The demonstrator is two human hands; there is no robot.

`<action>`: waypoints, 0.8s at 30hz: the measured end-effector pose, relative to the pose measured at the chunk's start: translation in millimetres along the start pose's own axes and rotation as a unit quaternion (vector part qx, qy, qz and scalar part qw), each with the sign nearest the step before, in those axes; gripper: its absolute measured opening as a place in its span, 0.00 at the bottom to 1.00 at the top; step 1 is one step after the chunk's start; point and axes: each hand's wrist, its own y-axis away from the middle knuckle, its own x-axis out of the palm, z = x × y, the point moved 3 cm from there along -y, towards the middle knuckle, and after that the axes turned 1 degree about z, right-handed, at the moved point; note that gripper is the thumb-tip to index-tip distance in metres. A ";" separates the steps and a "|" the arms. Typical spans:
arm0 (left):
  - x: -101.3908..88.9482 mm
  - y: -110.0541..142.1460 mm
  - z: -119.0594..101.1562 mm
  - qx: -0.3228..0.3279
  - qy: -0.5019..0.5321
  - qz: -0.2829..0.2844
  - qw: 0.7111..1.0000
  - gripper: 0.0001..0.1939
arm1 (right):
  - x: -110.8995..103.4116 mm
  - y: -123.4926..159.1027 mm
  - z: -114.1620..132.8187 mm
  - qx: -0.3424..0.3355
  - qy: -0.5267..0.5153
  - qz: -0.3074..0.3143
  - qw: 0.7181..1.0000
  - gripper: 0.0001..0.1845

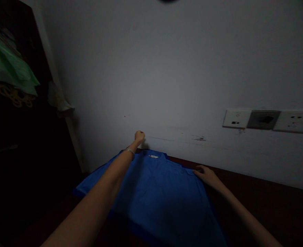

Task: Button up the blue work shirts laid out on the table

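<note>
A blue shirt (156,192) lies spread out on a dark reddish-brown surface, its collar and small white label (153,156) toward the wall. My left hand (139,136) is closed in a fist just beyond the collar, close to the wall; what its fingers hold, if anything, is hidden. A bracelet (129,151) circles that wrist. On the right, my right hand (205,174) has its thumb and fingers pinched on the shirt's far right edge, near the shoulder. The lower part of the shirt fades into shadow.
A pale wall (151,79) rises right behind the surface. Sockets and a switch panel (237,118) are set in it on the right. To the left stands a dark door (30,144) with a handle, and green cloth (12,65) hangs on it. The room is dim.
</note>
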 end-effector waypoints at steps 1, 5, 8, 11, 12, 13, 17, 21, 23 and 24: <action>14.2 2.1 -10.6 -0.017 0.015 -0.013 1.000 0.17 | 0.4 0.2 -0.2 -0.001 0.005 0.001 1.000 0.25; 76.6 23.3 -46.0 -0.044 0.058 -0.044 0.996 0.20 | -0.1 3.4 0.7 -0.009 0.017 0.003 1.000 0.25; 112.4 46.1 -57.4 -0.042 0.076 -0.068 0.994 0.19 | -2.9 5.7 2.8 -0.011 0.025 -0.001 1.000 0.26; 124.2 61.9 -50.4 -0.039 0.080 -0.103 0.991 0.19 | -5.3 5.8 5.2 -0.014 0.027 -0.009 0.999 0.25; 122.0 64.0 -43.6 -0.040 0.077 -0.113 0.990 0.19 | -5.7 5.6 6.0 -0.014 0.024 -0.011 1.000 0.25; 116.9 64.6 -34.8 -0.042 0.071 -0.120 0.989 0.19 | -5.8 5.4 6.7 -0.015 0.020 -0.014 1.000 0.24; 75.2 59.2 17.0 -0.057 0.017 -0.132 0.989 0.18 | -5.1 5.4 10.6 -0.024 -0.002 -0.020 0.999 0.23; 25.4 60.0 79.7 -0.079 -0.057 -0.111 0.989 0.23 | -4.5 5.5 14.5 -0.032 -0.032 -0.009 0.999 0.24; 7.5 63.4 107.1 -0.076 -0.083 -0.075 0.991 0.24 | -4.8 5.2 16.0 -0.032 -0.058 0.002 0.998 0.24; 0.9 65.0 119.1 -0.076 -0.090 -0.054 0.992 0.25 | -5.0 4.9 16.6 -0.030 -0.072 0.008 0.997 0.25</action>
